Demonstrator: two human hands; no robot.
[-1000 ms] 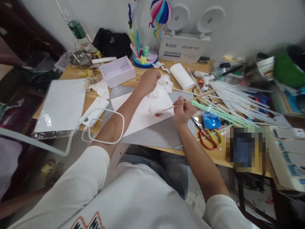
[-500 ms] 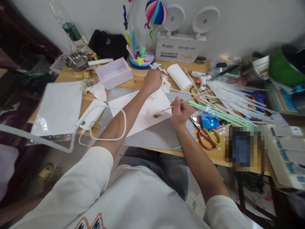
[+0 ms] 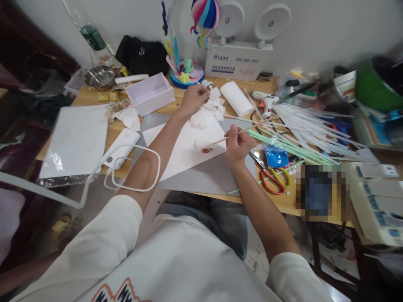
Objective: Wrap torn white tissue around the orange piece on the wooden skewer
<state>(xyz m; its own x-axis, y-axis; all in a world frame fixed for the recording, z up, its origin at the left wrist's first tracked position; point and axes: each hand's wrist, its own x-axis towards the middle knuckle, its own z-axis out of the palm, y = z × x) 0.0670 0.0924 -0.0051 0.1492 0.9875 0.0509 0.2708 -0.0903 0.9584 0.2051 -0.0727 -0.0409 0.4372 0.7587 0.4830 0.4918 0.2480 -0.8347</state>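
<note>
My right hand (image 3: 239,144) pinches a thin wooden stick (image 3: 256,125), its left tip beside a small orange and dark piece (image 3: 206,150). White fluff (image 3: 199,145) touches that piece on the white paper (image 3: 179,153). Above the sheet's far part, near a larger clump of fluff (image 3: 201,119), my left hand (image 3: 195,100) has its fingers drawn together; whatever lies between them is too small to make out. Beneath the paper is a grey cutting mat (image 3: 195,182).
Behind are a white open box (image 3: 153,96), a paper roll (image 3: 236,99) and a glue gun (image 3: 267,100). Scissors (image 3: 273,180), clear sticks (image 3: 315,126) and a blurred dark object (image 3: 317,193) lie right. A white cable (image 3: 159,167) crosses my left forearm.
My left hand has risen and shifted slightly left, uncovering the larger fluff clump. My right hand holds the stick in nearly the same place.
</note>
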